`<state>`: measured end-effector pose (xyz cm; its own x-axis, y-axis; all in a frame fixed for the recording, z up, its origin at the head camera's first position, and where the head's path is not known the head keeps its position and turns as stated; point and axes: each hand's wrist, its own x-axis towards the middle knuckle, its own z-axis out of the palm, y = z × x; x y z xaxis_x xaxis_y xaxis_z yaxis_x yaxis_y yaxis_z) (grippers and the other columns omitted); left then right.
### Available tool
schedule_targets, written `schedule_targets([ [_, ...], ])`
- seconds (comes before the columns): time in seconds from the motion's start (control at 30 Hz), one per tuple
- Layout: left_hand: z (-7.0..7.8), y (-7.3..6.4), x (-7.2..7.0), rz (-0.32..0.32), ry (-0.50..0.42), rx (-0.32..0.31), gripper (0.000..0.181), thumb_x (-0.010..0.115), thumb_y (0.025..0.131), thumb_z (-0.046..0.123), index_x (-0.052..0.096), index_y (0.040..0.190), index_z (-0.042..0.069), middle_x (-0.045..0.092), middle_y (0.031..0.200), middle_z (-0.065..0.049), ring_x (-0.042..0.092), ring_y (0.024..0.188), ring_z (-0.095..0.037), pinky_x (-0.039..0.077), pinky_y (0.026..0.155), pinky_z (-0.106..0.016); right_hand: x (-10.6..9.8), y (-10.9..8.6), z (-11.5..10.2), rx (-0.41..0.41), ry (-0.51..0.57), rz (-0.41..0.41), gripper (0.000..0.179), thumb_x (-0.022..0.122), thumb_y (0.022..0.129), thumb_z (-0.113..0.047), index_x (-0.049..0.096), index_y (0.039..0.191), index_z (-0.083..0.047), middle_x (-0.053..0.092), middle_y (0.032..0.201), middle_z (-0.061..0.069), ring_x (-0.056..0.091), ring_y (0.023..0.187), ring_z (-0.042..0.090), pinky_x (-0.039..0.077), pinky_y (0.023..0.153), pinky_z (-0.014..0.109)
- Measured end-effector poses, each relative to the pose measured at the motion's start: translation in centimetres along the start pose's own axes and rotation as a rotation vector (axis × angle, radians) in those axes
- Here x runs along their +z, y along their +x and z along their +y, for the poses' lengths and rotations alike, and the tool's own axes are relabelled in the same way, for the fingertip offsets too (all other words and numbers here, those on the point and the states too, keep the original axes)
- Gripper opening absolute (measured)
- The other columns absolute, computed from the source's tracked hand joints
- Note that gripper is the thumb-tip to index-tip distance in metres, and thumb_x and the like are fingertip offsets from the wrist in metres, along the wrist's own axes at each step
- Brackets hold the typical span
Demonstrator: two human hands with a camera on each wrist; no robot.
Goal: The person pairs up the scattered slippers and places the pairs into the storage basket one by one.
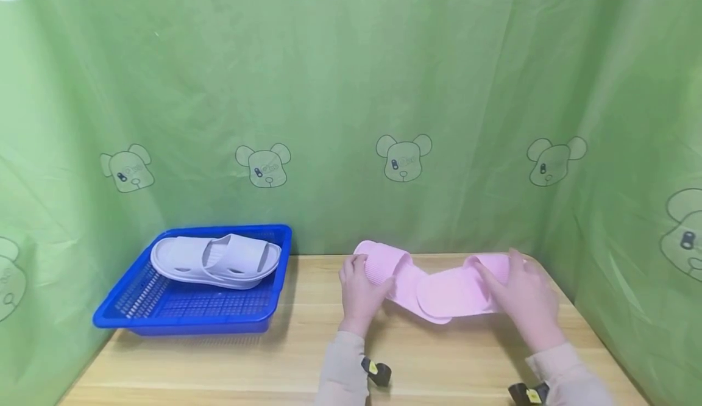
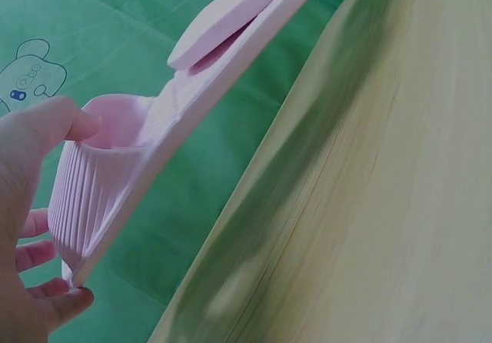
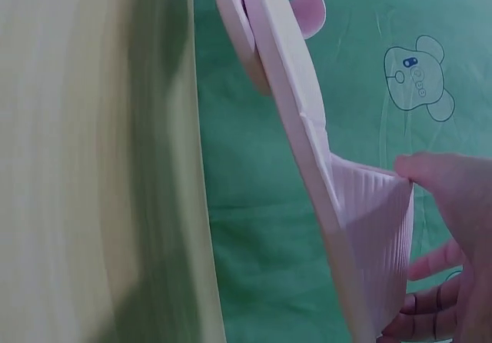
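Observation:
Two pink slippers are held up over the right part of the table, their heel ends overlapping. My left hand [image 1: 362, 293] grips the left pink slipper [image 1: 408, 290] by its ribbed strap, thumb at the strap's opening and fingers round the outer side, as the left wrist view shows. The right pink slipper [image 1: 452, 293] lies with its heel over the other one. By its ribbed strap my right hand [image 1: 529, 299] holds it, the thumb on the strap's edge in the right wrist view. Both slippers appear raised off the wood, with shadows below.
A blue plastic basket [image 1: 189, 327] stands on the left of the wooden table [image 1: 307, 357]. Inside it lie light grey slippers [image 1: 219, 259], side by side along its back. A green curtain [image 1: 329, 101] with bear prints closes off the back and both sides.

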<state>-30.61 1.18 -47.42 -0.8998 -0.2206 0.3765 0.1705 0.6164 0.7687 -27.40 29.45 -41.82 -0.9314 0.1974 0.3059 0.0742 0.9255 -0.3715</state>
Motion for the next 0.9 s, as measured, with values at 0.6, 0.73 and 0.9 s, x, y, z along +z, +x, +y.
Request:
schedule_targets([
  [0.6, 0.2, -0.3, -0.1, 0.096, -0.004, -0.061, 0.078, 0.086, 0.064, 0.040, 0.054, 0.126, 0.006, 0.049, 0.132, -0.012, 0.045, 0.123, -0.030, 0.046, 0.103, -0.046, 0.4, 0.6, -2.4, 0.097, 0.031, -0.062, 0.110, 0.036, 0.084, -0.081, 0.005, 0.155, -0.004, 0.031, 0.140, 0.044, 0.043, 0.113, 0.064, 0.046, 0.069, 0.070],
  [0.73, 0.1, -0.2, -0.1, 0.113, 0.011, -0.085, 0.078, 0.085, 0.063, 0.042, 0.054, 0.126, 0.006, 0.049, 0.132, -0.012, 0.046, 0.122, -0.031, 0.046, 0.102, -0.046, 0.5, 0.7, -3.0, 0.114, 0.039, -0.067, 0.111, 0.036, 0.083, -0.082, 0.004, 0.156, -0.006, 0.033, 0.139, 0.044, 0.044, 0.112, 0.063, 0.046, 0.068, 0.068],
  [0.9, 0.0, -0.1, -0.2, 0.118, 0.022, -0.116, 0.078, 0.083, 0.063, 0.043, 0.052, 0.125, 0.007, 0.049, 0.132, -0.012, 0.046, 0.121, -0.030, 0.047, 0.100, -0.046, 0.7, 0.8, -3.6, 0.130, 0.031, -0.072, 0.112, 0.034, 0.082, -0.083, 0.003, 0.156, -0.006, 0.034, 0.138, 0.044, 0.045, 0.113, 0.062, 0.046, 0.071, 0.068],
])
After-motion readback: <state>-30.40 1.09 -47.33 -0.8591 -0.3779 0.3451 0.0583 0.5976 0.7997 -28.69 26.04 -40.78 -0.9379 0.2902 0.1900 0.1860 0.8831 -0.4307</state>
